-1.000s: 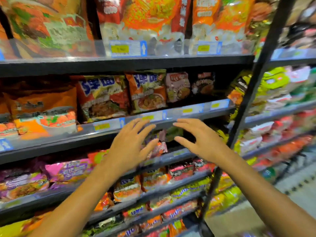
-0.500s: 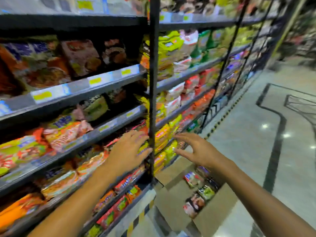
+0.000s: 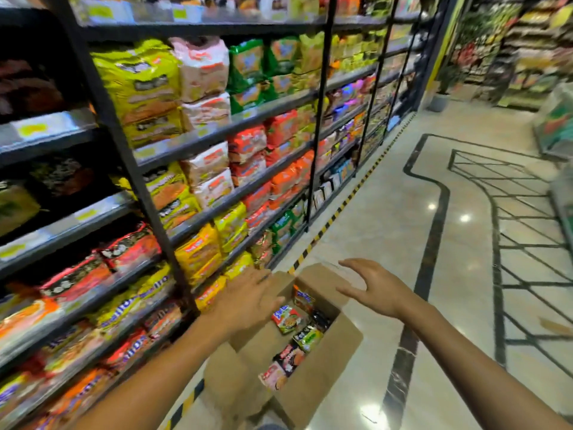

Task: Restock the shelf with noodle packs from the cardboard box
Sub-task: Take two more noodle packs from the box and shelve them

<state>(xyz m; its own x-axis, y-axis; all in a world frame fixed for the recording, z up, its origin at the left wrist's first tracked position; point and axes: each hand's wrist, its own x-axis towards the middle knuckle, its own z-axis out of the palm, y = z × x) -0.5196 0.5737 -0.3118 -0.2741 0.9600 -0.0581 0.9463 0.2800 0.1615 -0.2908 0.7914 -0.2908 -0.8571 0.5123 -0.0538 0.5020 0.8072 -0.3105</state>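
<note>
Both hands hover over the open brown cardboard box [image 3: 313,373], which stands on the pale polished floor [image 3: 387,218] in the lower centre of the frame, against the foot of the dark metal shelf unit [image 3: 139,193].

Left hand [image 3: 248,301]: fingers straight and spread, palm down, holding nothing; it sits over the box's left flap. Right hand [image 3: 373,290]: fingers loosely extended, slightly arched, also empty; it sits over the far right flap.

Task items: several colourful plastic noodle packs [image 3: 297,339] lie in a row inside the box. The row, like the box opening, runs from the bottom centre of the frame up toward the gap between the two hands.

Key relation: the packs lie below and between the hands, lower in the frame than both sets of fingertips. The uppermost red-and-green pack [image 3: 286,318] is just to the right of and below the left fingertips, so the left hand appears nearer; the right hand is further off, across the opening. Judgement: the next step is a reach down into the box.

Labels: motion blur throughout. Print on the boxed packs cannot be read. Shelf packs to the left show large blue lettering on yellow, not legible. Price tags on the shelf edges are yellow strips, text unreadable.
</note>
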